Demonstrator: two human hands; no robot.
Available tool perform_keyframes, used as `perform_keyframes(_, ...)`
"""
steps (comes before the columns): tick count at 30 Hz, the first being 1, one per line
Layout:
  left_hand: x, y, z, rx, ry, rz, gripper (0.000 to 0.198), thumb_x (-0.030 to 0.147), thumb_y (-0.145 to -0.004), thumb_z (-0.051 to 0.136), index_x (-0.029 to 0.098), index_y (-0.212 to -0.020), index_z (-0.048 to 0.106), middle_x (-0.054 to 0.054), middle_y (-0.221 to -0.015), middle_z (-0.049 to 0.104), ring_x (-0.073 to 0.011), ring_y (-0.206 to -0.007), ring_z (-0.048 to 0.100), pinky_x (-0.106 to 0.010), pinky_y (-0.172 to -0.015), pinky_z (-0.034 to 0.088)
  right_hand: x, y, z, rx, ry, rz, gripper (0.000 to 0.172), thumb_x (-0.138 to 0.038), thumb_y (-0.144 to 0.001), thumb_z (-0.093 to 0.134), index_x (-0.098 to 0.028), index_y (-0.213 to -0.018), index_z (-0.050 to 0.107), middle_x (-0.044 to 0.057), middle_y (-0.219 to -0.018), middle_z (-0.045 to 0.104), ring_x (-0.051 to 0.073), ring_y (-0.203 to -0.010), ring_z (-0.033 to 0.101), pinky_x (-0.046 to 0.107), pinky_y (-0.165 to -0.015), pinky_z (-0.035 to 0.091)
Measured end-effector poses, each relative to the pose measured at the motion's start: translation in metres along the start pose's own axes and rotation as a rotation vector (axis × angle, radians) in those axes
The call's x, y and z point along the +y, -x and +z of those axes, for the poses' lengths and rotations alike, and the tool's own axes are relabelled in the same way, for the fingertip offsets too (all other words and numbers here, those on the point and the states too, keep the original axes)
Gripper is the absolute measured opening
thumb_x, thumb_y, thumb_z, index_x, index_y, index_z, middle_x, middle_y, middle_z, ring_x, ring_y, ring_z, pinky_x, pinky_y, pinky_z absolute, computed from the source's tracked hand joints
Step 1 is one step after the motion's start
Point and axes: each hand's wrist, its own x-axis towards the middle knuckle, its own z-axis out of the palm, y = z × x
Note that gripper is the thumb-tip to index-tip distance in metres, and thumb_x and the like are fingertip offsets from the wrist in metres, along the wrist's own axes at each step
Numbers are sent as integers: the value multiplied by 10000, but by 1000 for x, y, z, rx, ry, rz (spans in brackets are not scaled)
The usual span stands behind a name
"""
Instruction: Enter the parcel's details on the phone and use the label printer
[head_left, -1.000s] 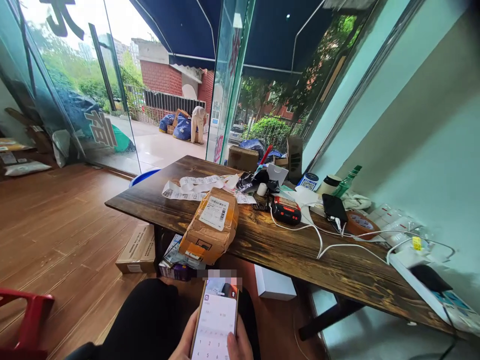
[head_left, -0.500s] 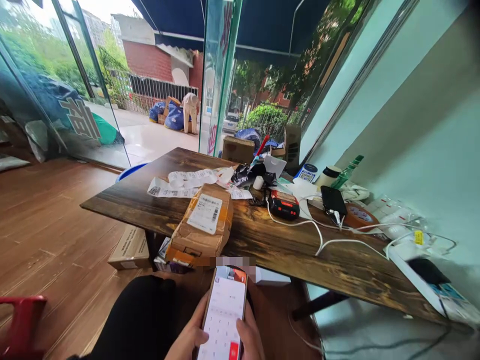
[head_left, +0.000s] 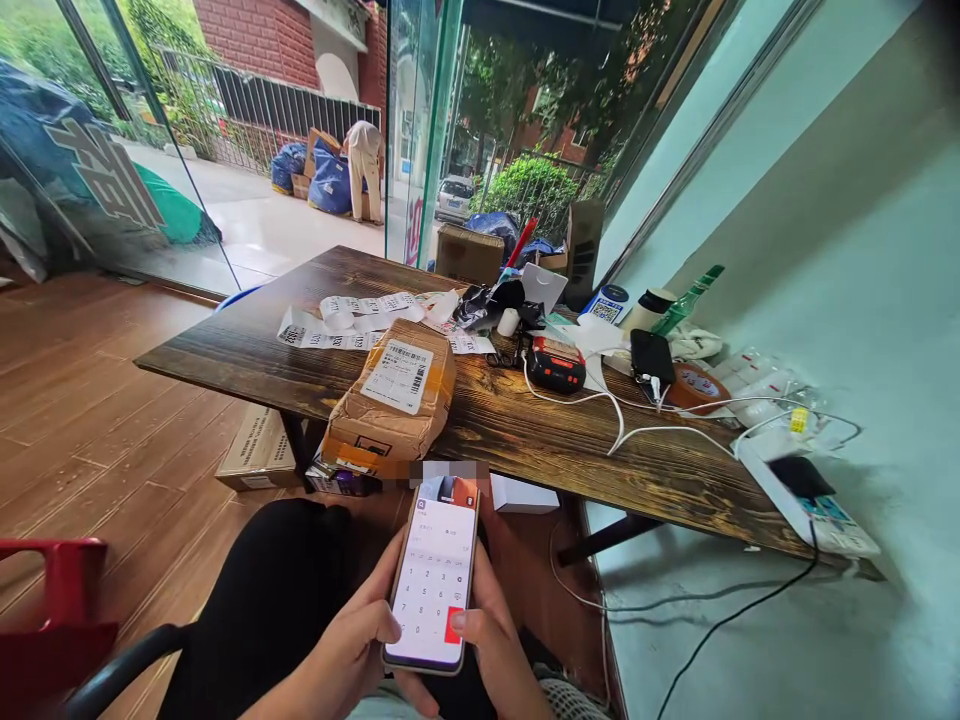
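A smartphone (head_left: pixel 431 585) with a number keypad and a red key on its lit screen is held upright between both hands, below the table's near edge. My left hand (head_left: pixel 375 610) grips its left side, the thumb resting by the lower-left keys. Around the right side my right hand (head_left: pixel 487 610) is closed, its thumb on the red key. Just beyond the phone, a taped cardboard parcel (head_left: pixel 360 425) with a white shipping label (head_left: pixel 397 376) rests at the near edge of the dark wooden table (head_left: pixel 225 345).
Label strips (head_left: pixel 337 325) lie behind the parcel. A small black and red device (head_left: pixel 556 363), a power bank (head_left: pixel 651 360), brown tape (head_left: pixel 697 388) and white cables stand to the right. A red stool (head_left: pixel 67 590) is at left. Outside, a person (head_left: pixel 365 165) bends by blue bags.
The view has tilted down, so the table and parcel sit higher and more of the phone and both hands shows. My right thumb has moved down the screen to the red key.
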Motion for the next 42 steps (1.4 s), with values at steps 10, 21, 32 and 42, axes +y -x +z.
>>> perform_keyframes(10,-5,6,-7,-71,92,80,1032,115,-561,419,292,-1446,-82,-69,-1410,422,-297,-1042,565,-287,-490,584,3,0,7,27,5,-39,654,-280,-661,547,-223,-1303,435,36,-1224,618,252,-1082,564,400,-918,445)
perform_keyframes(21,-4,9,-2,52,-8,6,984,112,-665,436,297,-1426,-159,-121,-1404,414,-301,-957,605,-308,-452,574,2,2,11,16,6,-9,706,-288,-656,555,-199,-1332,371,52,-1166,642,230,-973,612,335,-784,495)
perform_keyframes(32,-9,9,-10,-96,21,52,994,144,-617,429,315,-1435,-109,-79,-1405,428,-340,-1060,557,-302,-511,568,13,5,17,183,107,-44,692,-296,-680,667,-208,-1308,389,45,-1024,694,218,-831,654,318,-669,533)
perform_keyframes(42,-7,11,-7,-60,-38,26,1036,163,-610,438,298,-1402,-216,-77,-1479,306,-351,-1146,487,-314,-524,571,19,3,10,159,135,-45,653,-355,-711,682,-220,-1279,389,53,-1065,684,222,-860,653,329,-709,538)
